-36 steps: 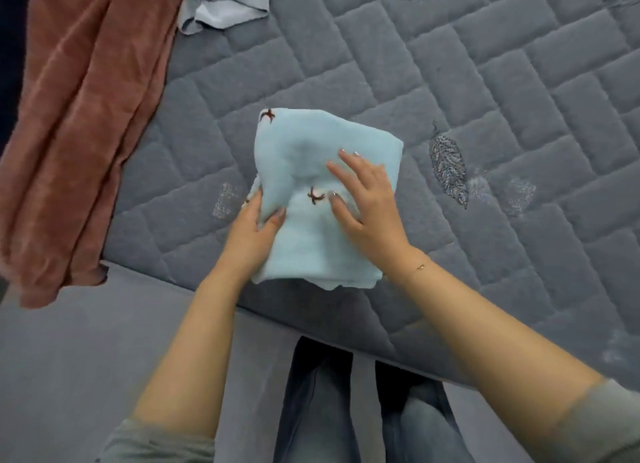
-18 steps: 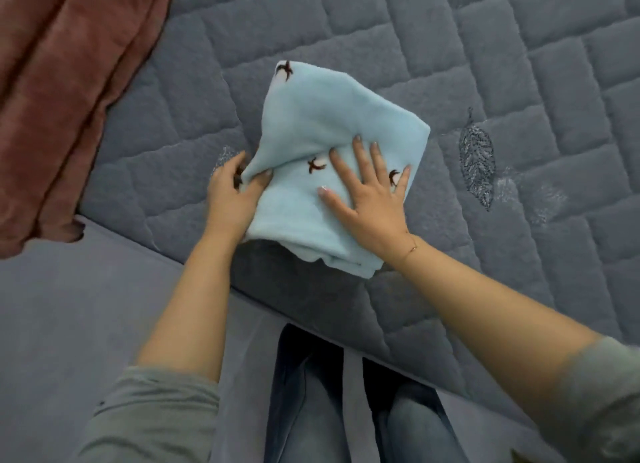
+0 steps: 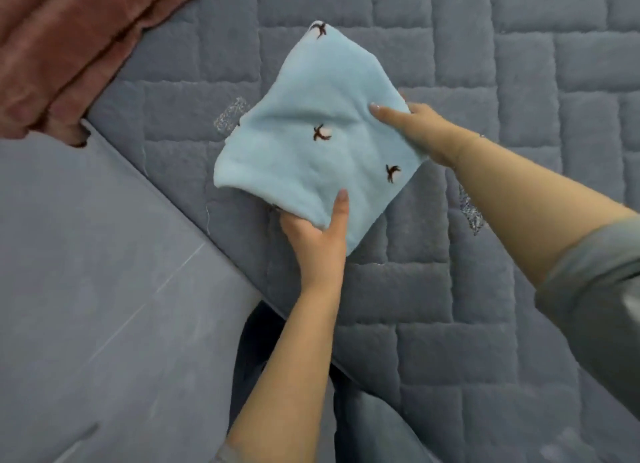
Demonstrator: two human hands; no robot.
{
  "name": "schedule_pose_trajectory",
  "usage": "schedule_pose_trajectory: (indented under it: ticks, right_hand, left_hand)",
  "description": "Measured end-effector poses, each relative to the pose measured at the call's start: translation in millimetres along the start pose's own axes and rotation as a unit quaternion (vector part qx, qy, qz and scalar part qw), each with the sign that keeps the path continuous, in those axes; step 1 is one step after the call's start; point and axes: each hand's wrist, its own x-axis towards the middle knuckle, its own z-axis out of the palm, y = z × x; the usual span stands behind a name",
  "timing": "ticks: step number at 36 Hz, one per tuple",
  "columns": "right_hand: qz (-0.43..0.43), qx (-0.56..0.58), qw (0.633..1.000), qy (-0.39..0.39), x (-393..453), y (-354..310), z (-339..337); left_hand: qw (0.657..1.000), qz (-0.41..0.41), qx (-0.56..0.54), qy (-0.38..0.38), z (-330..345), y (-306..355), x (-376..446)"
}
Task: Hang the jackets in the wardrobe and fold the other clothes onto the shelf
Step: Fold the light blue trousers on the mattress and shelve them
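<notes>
A folded light-blue garment (image 3: 311,130) with small dark embroidered marks is held up off the grey quilted bed (image 3: 450,289). My left hand (image 3: 317,234) grips its near lower edge, thumb on top and fingers hidden underneath. My right hand (image 3: 419,127) holds its right edge, thumb lying on top and the other fingers hidden behind the cloth.
A rust-red fleece garment (image 3: 69,43) lies bunched at the bed's upper left corner and hangs over the edge. Grey floor (image 3: 86,289) fills the lower left. My jeans-clad legs (image 3: 363,421) stand against the bed's edge.
Both hands have shifted from pressing the garment flat on the bed to gripping its edges. The garment has come up off the bed and turned. The view has swung left.
</notes>
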Motion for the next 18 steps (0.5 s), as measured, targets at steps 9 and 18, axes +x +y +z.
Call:
schedule_pose_trajectory:
  ticks: [9, 18]
  right_hand:
    - [0.08, 0.108, 0.988, -0.08, -64.7, 54.6, 5.1]
    - [0.1, 0.188, 0.975, -0.061, -136.9, 140.2, 51.9]
  left_hand:
    - [0.992, 0.034, 0.052, 0.108, -38.0, -1.1, 12.3]
    - [0.982, -0.135, 0.108, -0.081, -88.9, -50.4, -12.9]
